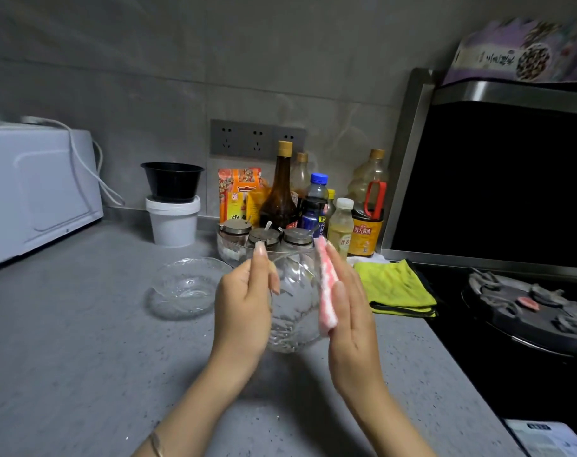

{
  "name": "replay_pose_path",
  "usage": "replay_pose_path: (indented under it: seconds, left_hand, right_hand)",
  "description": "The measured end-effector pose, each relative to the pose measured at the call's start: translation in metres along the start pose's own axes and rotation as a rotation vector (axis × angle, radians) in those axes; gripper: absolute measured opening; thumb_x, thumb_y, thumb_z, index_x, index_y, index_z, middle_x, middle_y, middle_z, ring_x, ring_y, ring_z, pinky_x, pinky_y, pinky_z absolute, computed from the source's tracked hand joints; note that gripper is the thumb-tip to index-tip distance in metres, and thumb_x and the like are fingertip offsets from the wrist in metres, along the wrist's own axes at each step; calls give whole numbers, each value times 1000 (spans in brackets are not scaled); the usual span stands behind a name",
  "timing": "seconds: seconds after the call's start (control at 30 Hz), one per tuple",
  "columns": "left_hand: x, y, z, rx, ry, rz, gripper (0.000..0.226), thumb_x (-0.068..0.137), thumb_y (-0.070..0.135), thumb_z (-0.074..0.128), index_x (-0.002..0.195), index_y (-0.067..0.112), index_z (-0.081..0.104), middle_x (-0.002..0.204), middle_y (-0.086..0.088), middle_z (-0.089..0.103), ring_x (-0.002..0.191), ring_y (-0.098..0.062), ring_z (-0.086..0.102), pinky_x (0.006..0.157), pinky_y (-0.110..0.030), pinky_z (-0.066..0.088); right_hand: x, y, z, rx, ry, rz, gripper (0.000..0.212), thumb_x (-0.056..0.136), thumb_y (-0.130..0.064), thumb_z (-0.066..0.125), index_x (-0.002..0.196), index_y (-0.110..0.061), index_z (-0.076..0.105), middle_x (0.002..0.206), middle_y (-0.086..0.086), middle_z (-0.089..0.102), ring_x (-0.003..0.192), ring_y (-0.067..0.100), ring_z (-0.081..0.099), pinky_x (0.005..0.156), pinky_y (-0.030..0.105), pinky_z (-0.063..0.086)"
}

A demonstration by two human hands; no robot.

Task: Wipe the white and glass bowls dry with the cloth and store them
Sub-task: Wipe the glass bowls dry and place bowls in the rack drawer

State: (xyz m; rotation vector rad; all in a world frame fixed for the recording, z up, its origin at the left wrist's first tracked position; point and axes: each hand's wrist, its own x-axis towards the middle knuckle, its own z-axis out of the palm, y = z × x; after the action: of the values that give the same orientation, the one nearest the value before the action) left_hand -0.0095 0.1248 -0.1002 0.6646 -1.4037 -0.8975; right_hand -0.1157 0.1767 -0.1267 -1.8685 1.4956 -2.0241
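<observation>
A clear glass bowl (293,308) stands on edge above the grey counter, held between both hands. My left hand (247,301) grips its left side, thumb on the near face and fingers behind the glass. My right hand (349,305) presses a folded pink and white cloth (327,291) flat against the bowl's right side with straight fingers. A second glass bowl (185,288) sits upright on the counter to the left. No white bowl is in sight.
Behind the bowls stand condiment jars (264,239) and several bottles (313,206). A yellow cloth (395,288) lies at the right by the black stove (527,305). A white tub with a black bowl (172,206) and a microwave (33,192) sit at the back left.
</observation>
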Motion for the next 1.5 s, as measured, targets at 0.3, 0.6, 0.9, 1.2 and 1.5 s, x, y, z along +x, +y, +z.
replay_pose_path:
  seconds: [0.3, 0.6, 0.9, 1.2, 1.5]
  left_hand:
    - [2, -8, 1, 20, -152, 12, 50, 92, 43, 38, 63, 8, 59, 53, -8, 59, 55, -11, 51, 52, -32, 42]
    - [9, -16, -13, -131, -59, -83, 50, 99, 33, 36, 52, 16, 39, 45, 9, 32, 43, -3, 28, 43, -14, 25]
    - [22, -8, -17, 50, -284, -62, 51, 96, 41, 37, 59, 14, 60, 48, 6, 57, 50, -3, 53, 60, -16, 43]
    - [18, -13, -8, 25, 8, -50, 56, 98, 29, 44, 46, 19, 29, 42, 5, 24, 44, -12, 22, 53, -31, 18]
    - [10, -22, 0, -1, -48, -125, 50, 98, 31, 46, 51, 18, 56, 48, 3, 55, 54, -16, 51, 56, -29, 39]
  right_hand:
    - [16, -10, 4, -418, -74, -208, 37, 96, -38, 40, 123, -24, 62, 121, -11, 60, 115, 7, 54, 95, 28, 43]
    - [29, 2, 1, 415, -23, 592, 30, 99, -29, 47, 75, -20, 63, 54, -14, 65, 52, -4, 62, 52, 11, 48]
    - [42, 1, -5, 263, -35, 417, 52, 95, -25, 53, 46, -19, 39, 41, -7, 38, 39, 5, 33, 43, 17, 29]
    - [1, 3, 10, -142, -25, -39, 42, 101, -37, 31, 134, -22, 52, 133, -12, 54, 126, 5, 47, 103, 25, 37]
    - [7, -7, 14, -508, -46, -245, 39, 98, -39, 38, 125, -24, 61, 124, -9, 59, 118, 10, 53, 98, 29, 42]
